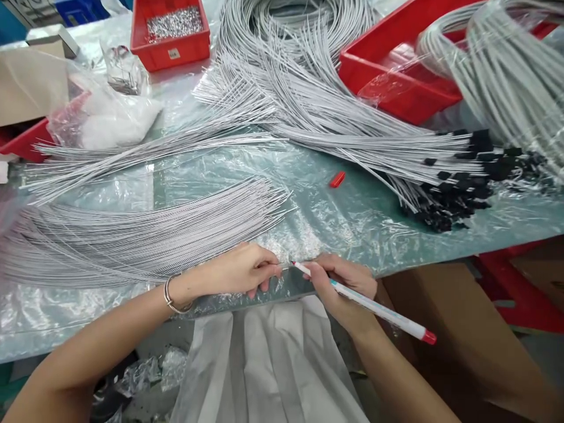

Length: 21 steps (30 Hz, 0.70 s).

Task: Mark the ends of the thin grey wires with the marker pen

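At the near edge of the bench, your left hand (240,270) was curled with its fingertips pressed together, pinching what looked like a thin wire end (285,268). It was too fine to make out clearly. Your right hand (341,285) gripped a marker pen (374,308) as if writing. The pen was a slim white barrel with a teal band and a red butt, and its red tip sat just beside the pinched wire end. Both lay on the crinkled clear plastic sheet (352,217) that covered the green table, directly in front of you. A thin metal bangle (171,298) circled your left wrist.

Just beyond your left hand, a sheaf of stiff grey wires (145,235) fanned out in long, smooth curves. More grey wires (308,111) crossed the table toward a heap of small black connectors (458,188) on the right. A loose red cap (337,179) lay between the bundles. A red plastic bin (170,50) at the back held glittering metal bits, and a second red tray (396,76) carried coiled grey cable. Creased white sheeting (273,358) hung below the table edge, beside a brown cardboard box (462,329).
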Each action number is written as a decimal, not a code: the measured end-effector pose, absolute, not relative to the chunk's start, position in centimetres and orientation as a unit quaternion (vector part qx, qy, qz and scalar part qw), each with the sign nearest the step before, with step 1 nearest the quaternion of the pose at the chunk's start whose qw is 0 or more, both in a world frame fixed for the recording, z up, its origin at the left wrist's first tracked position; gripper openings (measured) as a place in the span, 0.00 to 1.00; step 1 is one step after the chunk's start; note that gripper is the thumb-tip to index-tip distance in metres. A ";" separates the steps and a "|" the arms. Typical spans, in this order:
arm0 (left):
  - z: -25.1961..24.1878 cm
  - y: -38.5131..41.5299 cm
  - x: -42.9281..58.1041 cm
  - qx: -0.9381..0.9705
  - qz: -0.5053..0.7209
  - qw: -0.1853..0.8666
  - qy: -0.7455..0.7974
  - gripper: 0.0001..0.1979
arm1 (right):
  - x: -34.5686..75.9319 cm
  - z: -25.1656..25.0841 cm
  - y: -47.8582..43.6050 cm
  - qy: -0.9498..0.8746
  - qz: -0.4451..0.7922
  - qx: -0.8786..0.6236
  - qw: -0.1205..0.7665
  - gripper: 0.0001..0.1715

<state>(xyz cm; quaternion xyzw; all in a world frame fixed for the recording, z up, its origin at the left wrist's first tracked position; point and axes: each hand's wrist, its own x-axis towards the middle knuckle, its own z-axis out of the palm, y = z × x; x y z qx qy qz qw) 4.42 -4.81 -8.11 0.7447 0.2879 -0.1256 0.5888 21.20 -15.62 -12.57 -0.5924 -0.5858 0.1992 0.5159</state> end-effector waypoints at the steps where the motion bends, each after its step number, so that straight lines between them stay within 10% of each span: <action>1: -8.1 -4.8 4.4 0.745 -0.127 0.588 0.288 0.21 | 21.2 -12.5 -15.5 -0.591 0.184 -0.593 0.515 0.12; 21: -8.6 -4.9 4.5 0.744 -0.110 0.594 0.287 0.18 | 21.2 -13.1 -15.5 -0.621 0.141 -0.590 0.496 0.14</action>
